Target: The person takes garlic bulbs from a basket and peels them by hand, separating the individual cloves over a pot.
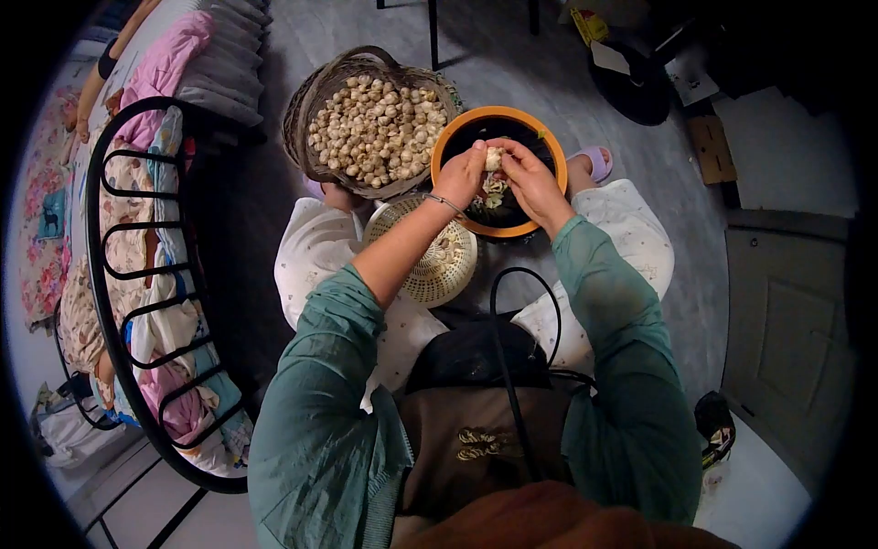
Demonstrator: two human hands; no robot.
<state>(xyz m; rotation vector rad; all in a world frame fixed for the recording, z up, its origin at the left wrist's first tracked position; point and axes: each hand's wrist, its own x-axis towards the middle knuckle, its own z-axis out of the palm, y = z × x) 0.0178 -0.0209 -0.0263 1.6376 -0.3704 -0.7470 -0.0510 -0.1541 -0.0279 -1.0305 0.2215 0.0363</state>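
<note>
Over an orange-rimmed dark tub (442, 137), my left hand (465, 174) and my right hand (528, 174) meet around a pale garlic bulb (494, 159). Fingers of both hands are closed on it. Pale peelings (494, 195) lie inside the tub below. A wicker basket (298, 137) at the upper left is filled with several whole bulbs (375, 128). Between my legs stands a cream plastic colander (450, 279) with a few small pieces in it, partly hidden by my left forearm.
A black metal bed frame (110, 247) with bedding is on the left, and part of another person's arm (90, 96) shows there. A dark cable (501, 348) loops near my lap. At the upper right are a round black object (631, 101) and a cardboard box (712, 148).
</note>
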